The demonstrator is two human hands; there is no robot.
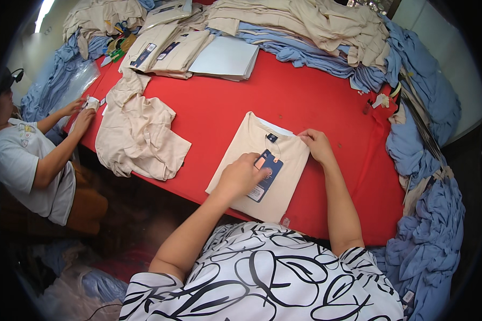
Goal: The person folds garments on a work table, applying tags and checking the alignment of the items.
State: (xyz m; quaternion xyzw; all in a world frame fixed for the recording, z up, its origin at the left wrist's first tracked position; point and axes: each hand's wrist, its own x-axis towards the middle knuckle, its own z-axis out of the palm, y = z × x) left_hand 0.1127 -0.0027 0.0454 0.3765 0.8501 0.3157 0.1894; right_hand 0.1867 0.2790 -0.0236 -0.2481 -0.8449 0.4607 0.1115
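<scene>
A folded cream shirt (235, 155) lies in front of me on the red table, close to its front edge. Its navy hang tag (269, 179) is strung from the collar, where a small dark neck label (272, 138) shows. The edge of a white card (276, 127) peeks out behind the collar. My left hand (242, 177) rests flat on the shirt's front, fingers extended and partly over the tag. At the shirt's upper right corner, my right hand (316, 144) pinches the fabric edge between thumb and fingers.
A loose cream shirt (139, 128) lies crumpled to the left. Folded shirts (179, 48) and white cards (225, 56) stand at the back. Blue garments (428, 230) heap along the right side. On the far left, a co-worker (35, 155) handles a small cream piece.
</scene>
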